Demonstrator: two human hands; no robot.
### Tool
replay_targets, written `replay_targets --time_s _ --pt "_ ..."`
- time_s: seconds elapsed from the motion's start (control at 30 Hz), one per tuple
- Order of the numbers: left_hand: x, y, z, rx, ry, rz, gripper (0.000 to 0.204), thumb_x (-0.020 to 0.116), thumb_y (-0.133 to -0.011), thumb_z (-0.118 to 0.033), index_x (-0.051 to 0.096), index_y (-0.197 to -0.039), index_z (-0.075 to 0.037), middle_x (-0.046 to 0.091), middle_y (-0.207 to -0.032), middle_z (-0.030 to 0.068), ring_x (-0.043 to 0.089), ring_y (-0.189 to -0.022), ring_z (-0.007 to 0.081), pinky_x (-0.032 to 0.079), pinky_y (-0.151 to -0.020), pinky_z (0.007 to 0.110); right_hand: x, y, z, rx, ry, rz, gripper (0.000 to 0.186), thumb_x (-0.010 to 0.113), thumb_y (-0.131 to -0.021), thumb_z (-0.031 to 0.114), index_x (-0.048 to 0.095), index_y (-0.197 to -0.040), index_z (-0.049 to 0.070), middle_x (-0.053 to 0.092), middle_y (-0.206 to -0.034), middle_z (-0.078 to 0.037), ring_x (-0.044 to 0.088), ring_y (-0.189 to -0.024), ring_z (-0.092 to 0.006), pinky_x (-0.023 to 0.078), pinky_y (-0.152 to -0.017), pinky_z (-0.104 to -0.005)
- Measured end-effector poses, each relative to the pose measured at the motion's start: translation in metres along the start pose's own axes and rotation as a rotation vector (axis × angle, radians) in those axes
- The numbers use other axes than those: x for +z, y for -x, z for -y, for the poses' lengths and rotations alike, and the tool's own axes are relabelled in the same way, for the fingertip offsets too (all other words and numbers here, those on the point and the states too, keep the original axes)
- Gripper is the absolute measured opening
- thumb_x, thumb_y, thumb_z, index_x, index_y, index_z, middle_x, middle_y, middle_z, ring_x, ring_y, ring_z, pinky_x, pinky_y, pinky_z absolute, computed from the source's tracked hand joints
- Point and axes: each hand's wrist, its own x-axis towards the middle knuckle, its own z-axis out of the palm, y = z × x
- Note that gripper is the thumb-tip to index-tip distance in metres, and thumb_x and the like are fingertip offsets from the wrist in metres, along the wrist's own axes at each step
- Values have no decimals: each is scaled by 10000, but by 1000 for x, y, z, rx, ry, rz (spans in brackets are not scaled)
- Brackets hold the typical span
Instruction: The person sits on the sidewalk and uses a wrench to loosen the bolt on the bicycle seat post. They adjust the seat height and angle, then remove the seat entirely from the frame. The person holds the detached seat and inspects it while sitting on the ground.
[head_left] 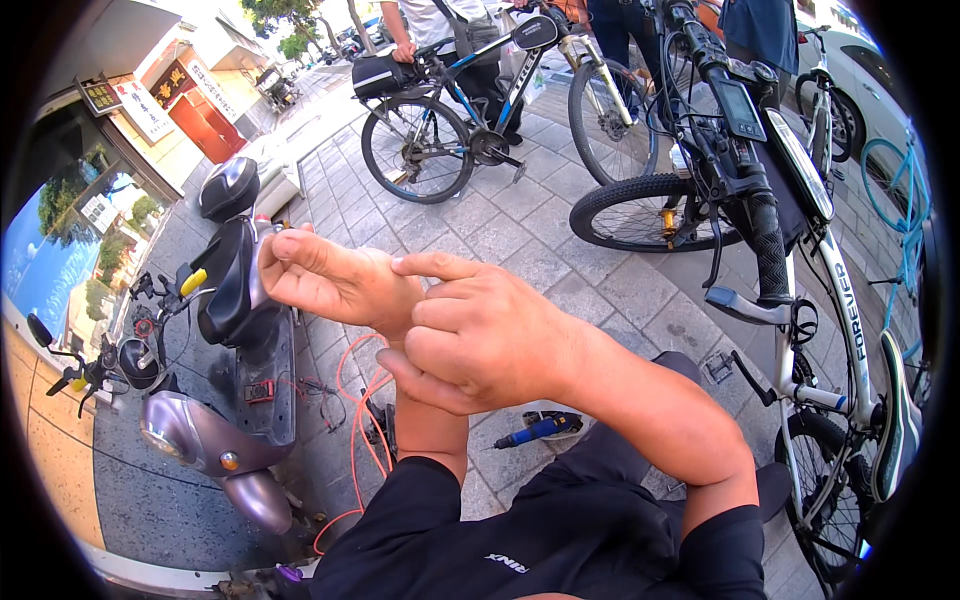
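Plainly, from the head view, both bare hands are raised over grey paving [520, 237]. The left hand [340, 280] is turned leftward, its fingers drawn in toward the thumb; whether something small is pinched there, I cannot tell. The right hand [475, 335] crosses in front of the left wrist, index finger stretched out with its tip at the base of the left hand, the others curled; I cannot tell whether they grip anything.

Nearest beyond the left hand stands a purple scooter [255, 350], its dark seat [232, 280] just behind those fingertips in the view. A red meter [260, 391] lies on its footboard. Orange tubing [357, 480] loops below the hands, and a blue-and-black tool [540, 430] rests on the ground under the right forearm.

To the right is a white bicycle [848, 320]; farther off, another person's hand [404, 52] is at a black-and-blue bicycle [515, 88].
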Motion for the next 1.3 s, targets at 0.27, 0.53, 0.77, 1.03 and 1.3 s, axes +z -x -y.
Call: replay_targets --time_s 0.27,0.53,0.77,1.03,1.3 --pt "4 7 -1 3 6 4 653 366 -1107 -638 561 -1272 -37 531 -1023 41 512 -956 148 416 -910 340 -2 2 3 1 12 -21 420 817 -832 100 461 -607 107 456 -556 -25 535 -503 -239 584 -1008 -497" --pt "-16 28 2 -90 -18 34 663 363 -1104 -647 563 -1274 -38 531 -1031 41 513 -958 149 417 -912 341 -12 3 4 -2 50 -28 408 808 -829 91 473 -596 89 463 -566 -27 531 -517 -241 585 -999 -499" --pt "-9 42 3 -146 10 69 672 360 -1101 -656 565 -1275 -40 530 -1038 41 514 -960 150 417 -913 343 -29 8 7 20 94 9 414 810 -821 85 463 -595 88 451 -557 -28 518 -505 -246 573 -1015 -512" --pt "12 26 13 -233 68 91 683 357 -1097 -665 567 -1277 -41 530 -1046 42 516 -962 151 418 -915 344 -30 10 9 30 118 9 398 804 -824 78 477 -597 93 461 -554 -28 530 -503 -249 563 -1040 -516" --pt "30 17 22 -273 142 121 693 353 -1093 -675 570 -1278 -43 530 -1054 43 517 -965 152 419 -917 346 -29 2 0 71 146 60 374 790 -837 73 514 -585 88 487 -542 -33 548 -496 -251 575 -1027 -501"
